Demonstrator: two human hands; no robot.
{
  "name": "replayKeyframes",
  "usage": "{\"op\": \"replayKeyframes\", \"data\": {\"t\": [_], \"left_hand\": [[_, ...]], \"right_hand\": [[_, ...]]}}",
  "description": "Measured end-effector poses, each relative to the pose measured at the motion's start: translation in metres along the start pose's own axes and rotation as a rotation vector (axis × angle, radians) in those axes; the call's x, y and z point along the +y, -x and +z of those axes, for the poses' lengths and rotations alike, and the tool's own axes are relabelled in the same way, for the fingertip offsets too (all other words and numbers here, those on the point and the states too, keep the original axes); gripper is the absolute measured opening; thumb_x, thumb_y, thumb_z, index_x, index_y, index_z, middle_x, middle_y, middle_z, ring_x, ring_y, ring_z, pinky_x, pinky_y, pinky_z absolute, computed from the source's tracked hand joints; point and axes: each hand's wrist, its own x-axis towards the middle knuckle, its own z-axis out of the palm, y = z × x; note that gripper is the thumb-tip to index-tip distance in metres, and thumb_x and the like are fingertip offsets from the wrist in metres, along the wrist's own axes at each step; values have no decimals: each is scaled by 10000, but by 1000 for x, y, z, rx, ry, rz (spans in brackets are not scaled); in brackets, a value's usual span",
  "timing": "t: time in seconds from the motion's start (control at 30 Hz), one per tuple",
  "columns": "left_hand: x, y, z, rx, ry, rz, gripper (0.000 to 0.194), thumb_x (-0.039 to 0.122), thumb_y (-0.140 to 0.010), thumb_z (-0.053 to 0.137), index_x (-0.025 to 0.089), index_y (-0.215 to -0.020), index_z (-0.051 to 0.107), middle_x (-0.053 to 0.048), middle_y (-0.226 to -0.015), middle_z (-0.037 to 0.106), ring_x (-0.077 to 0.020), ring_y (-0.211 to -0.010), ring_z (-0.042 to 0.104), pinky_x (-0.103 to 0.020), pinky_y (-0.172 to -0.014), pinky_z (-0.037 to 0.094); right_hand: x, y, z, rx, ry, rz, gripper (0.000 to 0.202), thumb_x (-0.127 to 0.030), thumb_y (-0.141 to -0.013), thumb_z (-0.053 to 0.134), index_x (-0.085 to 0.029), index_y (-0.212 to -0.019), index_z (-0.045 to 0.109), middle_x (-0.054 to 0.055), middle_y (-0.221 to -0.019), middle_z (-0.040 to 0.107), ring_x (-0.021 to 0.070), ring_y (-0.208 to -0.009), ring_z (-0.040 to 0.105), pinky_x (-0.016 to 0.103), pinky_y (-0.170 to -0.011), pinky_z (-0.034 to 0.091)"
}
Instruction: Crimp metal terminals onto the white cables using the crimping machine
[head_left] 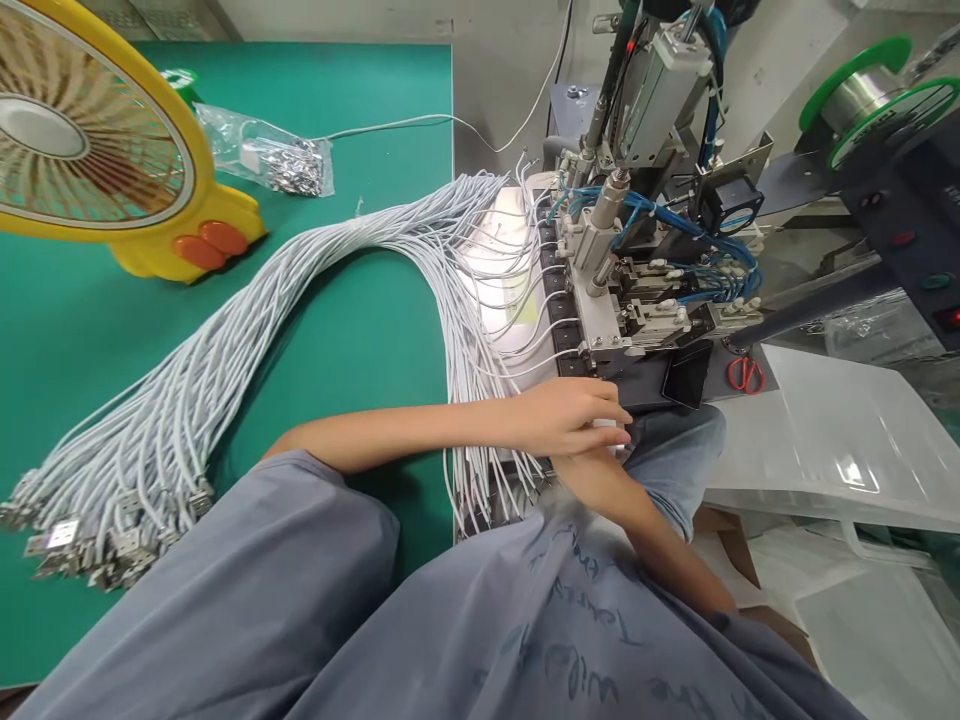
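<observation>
My left hand [581, 415] reaches in from the left, over the white cables and beside the machine's front corner. Its fingers are curled and close together; what they hold, if anything, is too small to make out. My right hand [577, 468] lies beneath it, crossing at the wrist, with its fingers hidden. A large bundle of white cables [300, 270] spreads over the green table, metal connectors [127, 540] at its far end. Several single cables run into the black slotted block [562, 310] along the edge of the machine [600, 250].
A yellow fan [202, 215] stands at the left on the green mat [375, 100], near a plastic bag of metal parts [292, 165]. Red scissors [745, 375] and a dark phone [686, 375] lie right of my hands. A wire spool [862, 100] is at upper right.
</observation>
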Motion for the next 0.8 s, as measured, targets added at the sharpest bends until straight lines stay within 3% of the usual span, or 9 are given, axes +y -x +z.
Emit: {"op": "replayKeyframes", "data": {"t": [0.13, 0.27, 0.37, 0.53, 0.7, 0.8], "left_hand": [[-8, -2, 0, 62, 121, -48, 419, 356, -963, 315, 100, -1209, 537, -134, -1116, 582, -183, -990, 565, -278, -858, 432], [-21, -8, 1, 147, 172, -97, 426, 452, -899, 456, 116, -1129, 581, -82, -891, 601, -161, -781, 563, -268, -707, 443], [-25, -10, 2, 171, 239, -93, 309, 383, -894, 489, 130, -964, 653, -38, -773, 564, -125, -704, 529, -237, -657, 423], [-21, -9, 0, 269, 304, -84, 219, 285, -874, 529, 134, -844, 685, 11, -648, 490, -77, -587, 468, -193, -558, 381], [-20, -9, 0, 370, 232, -85, 194, 242, -847, 555, 140, -761, 696, 16, -594, 485, -69, -543, 449, -186, -508, 355], [-23, -9, 2, 390, 189, -84, 175, 211, -828, 566, 145, -739, 701, 13, -590, 499, -71, -546, 462, -188, -508, 357]], "right_hand": [[6, 12, -43, -27, -21, 127, 196, -212, -839, 456, -169, -886, 641, 54, -843, 663, 205, -812, 608, 314, -708, 481], [20, 8, -66, 261, -232, 194, 128, -273, -730, 642, -174, -716, 562, -27, -624, 554, 100, -550, 504, 218, -503, 399], [27, 4, -66, 451, -417, 107, 199, -259, -668, 702, -192, -776, 548, -43, -646, 550, 86, -553, 513, 205, -507, 416], [26, 1, -58, 541, -525, -43, 332, -234, -699, 678, -221, -1012, 567, -32, -694, 593, 104, -629, 573, 230, -585, 480], [24, 0, -59, 497, -686, 40, 213, -381, -758, 629, -189, -851, 620, -2, -684, 619, 117, -586, 584, 266, -570, 503], [22, -2, -59, 497, -689, 145, 204, -377, -754, 630, -174, -744, 640, 0, -630, 621, 115, -557, 582, 257, -546, 502]]}}
